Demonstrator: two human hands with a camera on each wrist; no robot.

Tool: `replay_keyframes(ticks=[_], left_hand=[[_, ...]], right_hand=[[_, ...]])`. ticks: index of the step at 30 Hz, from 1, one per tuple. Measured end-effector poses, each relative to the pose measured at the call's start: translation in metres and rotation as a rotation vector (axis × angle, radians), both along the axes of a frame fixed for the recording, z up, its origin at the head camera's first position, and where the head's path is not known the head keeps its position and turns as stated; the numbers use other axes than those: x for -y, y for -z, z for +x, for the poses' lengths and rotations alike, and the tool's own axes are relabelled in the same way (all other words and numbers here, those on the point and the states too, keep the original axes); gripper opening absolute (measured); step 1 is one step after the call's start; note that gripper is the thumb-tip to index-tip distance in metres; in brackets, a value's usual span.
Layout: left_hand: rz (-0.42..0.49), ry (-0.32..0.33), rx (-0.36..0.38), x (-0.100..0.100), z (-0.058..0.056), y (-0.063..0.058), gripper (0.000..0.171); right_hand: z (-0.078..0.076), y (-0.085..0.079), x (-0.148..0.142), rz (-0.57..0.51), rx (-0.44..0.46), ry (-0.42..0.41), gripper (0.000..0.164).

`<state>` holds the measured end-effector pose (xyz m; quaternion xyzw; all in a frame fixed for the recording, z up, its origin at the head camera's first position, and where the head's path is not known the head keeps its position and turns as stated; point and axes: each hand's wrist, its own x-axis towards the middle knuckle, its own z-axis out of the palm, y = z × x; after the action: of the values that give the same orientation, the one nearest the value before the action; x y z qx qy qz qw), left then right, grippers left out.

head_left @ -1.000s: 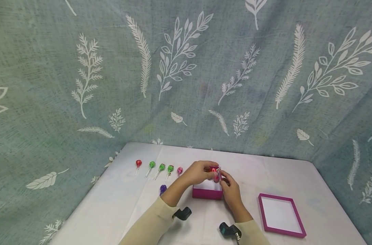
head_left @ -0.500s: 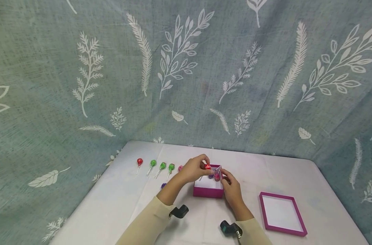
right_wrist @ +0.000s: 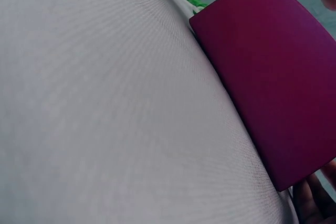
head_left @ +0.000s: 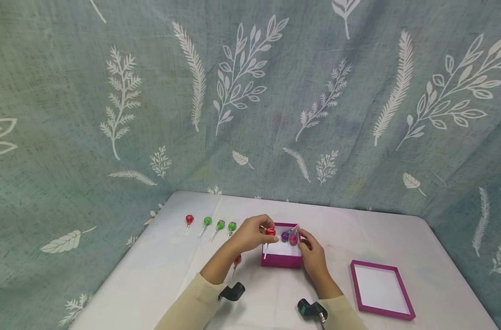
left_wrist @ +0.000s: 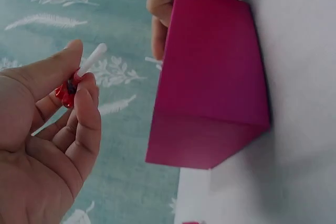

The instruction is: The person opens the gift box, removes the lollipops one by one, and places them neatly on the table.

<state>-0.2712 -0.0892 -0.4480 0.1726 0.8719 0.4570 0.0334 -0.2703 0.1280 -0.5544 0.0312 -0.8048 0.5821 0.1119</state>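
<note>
My left hand (head_left: 249, 236) pinches a red lollipop (head_left: 270, 232) between thumb and fingertips over the left side of a magenta box (head_left: 281, 261). Its white stick slants down; in the left wrist view, the lollipop's red head (left_wrist: 65, 94) sits among the fingers. Inside the box, a purple lollipop (head_left: 285, 236) and a pink lollipop (head_left: 293, 239) lie side by side near the right wall. My right hand (head_left: 312, 254) grips that wall, fingers at the rim. The right wrist view shows mostly the box's outer side (right_wrist: 273, 77), with dark fingertips at its lower corner.
On the white table (head_left: 151, 284), a red lollipop (head_left: 190, 219) and several green lollipops (head_left: 207, 221) lie in a row at the back left. Another red lollipop (head_left: 237, 260) lies beside my left forearm. The magenta-rimmed lid (head_left: 380, 288) rests at the right.
My left hand has moved left across the box with the red lollipop, uncovering the purple one inside. My forearm now hides the purple lollipop on the table and shows a red one. The right hand stays.
</note>
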Motion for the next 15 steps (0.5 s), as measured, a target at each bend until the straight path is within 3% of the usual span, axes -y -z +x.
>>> replay_keyframes(ticks=[15], left_hand=[[-0.034,-0.048,-0.027,0.040,0.006,0.014,0.026]], right_hand=[[0.002,-0.001,0.000,-0.007,-0.003,-0.015,0.044]])
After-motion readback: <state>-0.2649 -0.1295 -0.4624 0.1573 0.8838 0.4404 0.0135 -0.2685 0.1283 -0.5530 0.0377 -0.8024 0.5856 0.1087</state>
